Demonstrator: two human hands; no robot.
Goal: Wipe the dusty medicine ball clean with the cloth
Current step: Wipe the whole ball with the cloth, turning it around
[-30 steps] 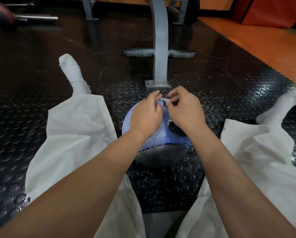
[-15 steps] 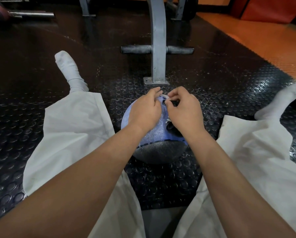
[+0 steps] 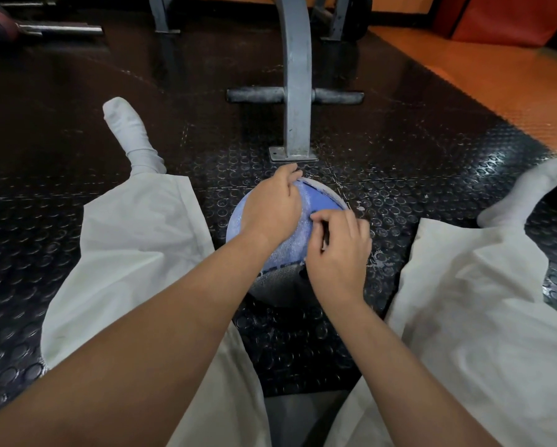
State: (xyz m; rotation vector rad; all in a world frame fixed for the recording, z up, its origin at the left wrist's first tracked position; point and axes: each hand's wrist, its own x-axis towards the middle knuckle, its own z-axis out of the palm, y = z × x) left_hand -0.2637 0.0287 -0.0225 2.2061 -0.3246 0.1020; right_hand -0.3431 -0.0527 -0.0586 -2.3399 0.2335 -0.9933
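Person seated on a black studded rubber floor [image 3: 399, 175], with a dark grey round medicine ball [image 3: 280, 285] resting on it between white-trousered legs [image 3: 135, 246]. A light blue terry cloth [image 3: 319, 201] drapes over the ball's top. The left hand [image 3: 272, 208] lies on the cloth, fingers curled over its far edge. The right hand [image 3: 336, 253] pinches a fold at the ball's right side. To wipe well, one hand should probably steady the ball while the other drags the cloth firmly across the dusty surface.

Black studded rubber floor [image 3: 399, 175] under medicine ball [image 3: 275, 285], grey machine post [image 3: 298, 91], barbell [image 3: 60, 29].
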